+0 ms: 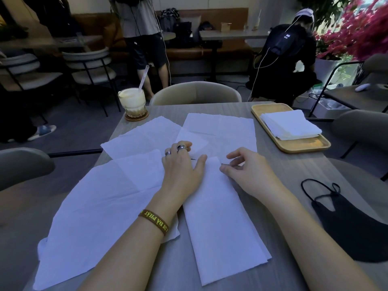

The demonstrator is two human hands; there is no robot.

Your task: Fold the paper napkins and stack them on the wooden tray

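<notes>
- We count at least 3 thin, creased white open napkins (pixel 90 217), spread left and centre.
- Left hand (pixel 181 171) lies flat, fingers straight, pressing 1 long folded napkin (pixel 218 227) mid-table.
- Right hand (pixel 249 173) pinches its far edge.
- 1 oblong wooden tray (pixel 302 147), far right, carries 1 square stack (pixel 291 124).

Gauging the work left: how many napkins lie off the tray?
4: half-folded napkin, touched by left hand and right hand; near-left napkin; far-left napkin; far-centre napkin. Overlaps may hide others.
</notes>
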